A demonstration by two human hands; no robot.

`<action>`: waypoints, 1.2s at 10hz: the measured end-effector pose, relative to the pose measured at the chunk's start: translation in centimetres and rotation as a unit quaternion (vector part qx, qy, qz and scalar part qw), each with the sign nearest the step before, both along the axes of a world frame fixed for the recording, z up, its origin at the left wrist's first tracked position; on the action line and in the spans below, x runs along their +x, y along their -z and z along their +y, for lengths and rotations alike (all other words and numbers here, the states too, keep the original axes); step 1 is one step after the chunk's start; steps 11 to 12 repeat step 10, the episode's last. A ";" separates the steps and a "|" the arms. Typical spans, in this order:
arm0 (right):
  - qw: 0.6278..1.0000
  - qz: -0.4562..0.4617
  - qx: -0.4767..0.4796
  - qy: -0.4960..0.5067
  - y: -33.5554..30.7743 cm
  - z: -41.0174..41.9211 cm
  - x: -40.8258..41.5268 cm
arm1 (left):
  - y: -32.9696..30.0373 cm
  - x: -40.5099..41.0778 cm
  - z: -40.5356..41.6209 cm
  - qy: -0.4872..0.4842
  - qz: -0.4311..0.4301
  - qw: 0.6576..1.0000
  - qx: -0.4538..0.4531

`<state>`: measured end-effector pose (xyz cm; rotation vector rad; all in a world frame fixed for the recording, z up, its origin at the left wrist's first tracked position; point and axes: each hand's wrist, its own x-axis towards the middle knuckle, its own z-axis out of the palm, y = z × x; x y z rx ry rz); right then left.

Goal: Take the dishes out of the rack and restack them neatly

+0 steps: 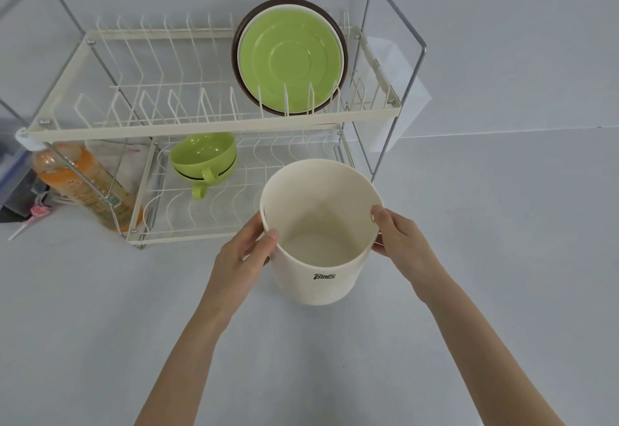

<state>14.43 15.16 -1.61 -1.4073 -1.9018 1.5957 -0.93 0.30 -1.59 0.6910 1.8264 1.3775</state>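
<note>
Both hands gripped the cream tub (pixel 320 234) by its rim, the left hand (pixel 246 251) with its thumb hooked inside and the right hand (pixel 400 241) curled round the other side. The tub stood upright, mouth up, just in front of the dish rack (pixel 214 124). Both arms reached forward toward it, wrists nearly straight.

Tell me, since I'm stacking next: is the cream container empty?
Empty: the cream container, gripped by left hand and right hand, shows only its bare bottom.
</note>
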 end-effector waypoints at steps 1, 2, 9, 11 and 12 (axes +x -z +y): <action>1.000 0.013 0.004 0.000 0.4 -0.7 0.4 | 0.5 0.4 -0.5 0.002 -0.011 1.000 0.003; 1.000 0.018 0.001 -0.004 0.9 -1.3 0.7 | 1.0 0.6 -1.1 -0.004 -0.019 1.000 0.001; 0.994 -0.037 0.064 -0.087 2.4 -3.2 1.4 | 3.0 1.1 -2.5 -0.019 0.031 0.998 -0.053; 0.989 -0.048 0.100 -0.093 1.0 -2.6 1.0 | 1.6 0.4 -2.2 -0.026 0.072 0.996 -0.047; 0.989 -0.048 0.100 -0.093 1.0 -2.6 1.0 | 1.6 0.4 -2.2 -0.026 0.072 0.996 -0.047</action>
